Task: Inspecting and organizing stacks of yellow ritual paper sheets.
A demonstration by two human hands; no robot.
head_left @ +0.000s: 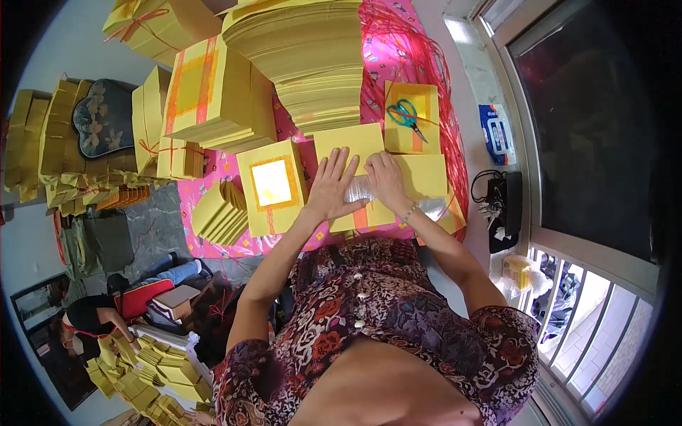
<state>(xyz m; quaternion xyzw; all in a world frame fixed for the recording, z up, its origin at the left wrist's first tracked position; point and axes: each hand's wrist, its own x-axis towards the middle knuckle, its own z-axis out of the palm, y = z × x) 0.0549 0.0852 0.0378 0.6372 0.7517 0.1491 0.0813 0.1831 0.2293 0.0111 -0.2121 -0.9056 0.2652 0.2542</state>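
In front of me a yellow paper sheet (355,137) lies folded, with a silver foil patch (360,189) showing between my hands. My left hand (331,186) rests flat on this sheet, its fingers stretched out and apart. Just to its right, my right hand (386,183) has curled fingers pressed together at the sheet's right part; a bracelet circles that wrist. Another yellow sheet (425,175) with a silver patch (432,207) lies under and beside the right hand. Left of my hands sits a stack of yellow paper (247,162) topped by a shining square with an orange border.
Teal-handled scissors (403,113) lie on a yellow stack at the right. Tall yellow paper piles (312,71) stand behind on a pink cloth (284,128). Red strings (449,106) run along the right edge. A folded bundle (220,214) lies left; a person (96,316) is at lower left.
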